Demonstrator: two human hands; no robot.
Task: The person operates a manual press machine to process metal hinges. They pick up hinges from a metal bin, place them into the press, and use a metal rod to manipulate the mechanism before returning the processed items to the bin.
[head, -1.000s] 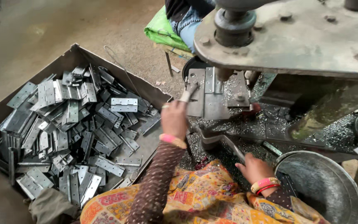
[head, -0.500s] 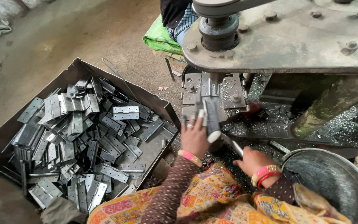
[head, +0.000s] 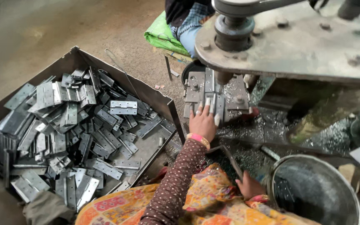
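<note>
You are feeding a hinge plate [head: 214, 109] onto the press die [head: 213, 89], your left hand [head: 203, 121] lying over it with fingers extended and close together. Next you likely need to clear that hand before the ram [head: 223, 77] drops. Your right hand [head: 250, 186] is resting near the steel bucket [head: 351, 196], fingers hidden. A green sack [head: 160, 33] is lying beyond the press; no labels are showing.

Grey hinges [head: 80, 125] — brown dotted sleeve [head: 176, 175], green cushion [head: 161, 35].

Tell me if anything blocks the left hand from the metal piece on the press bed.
Nothing visible does. The left hand already lies on the metal piece, fingertips on it, just under the press ram. The right hand is low, beside the bucket.
</note>
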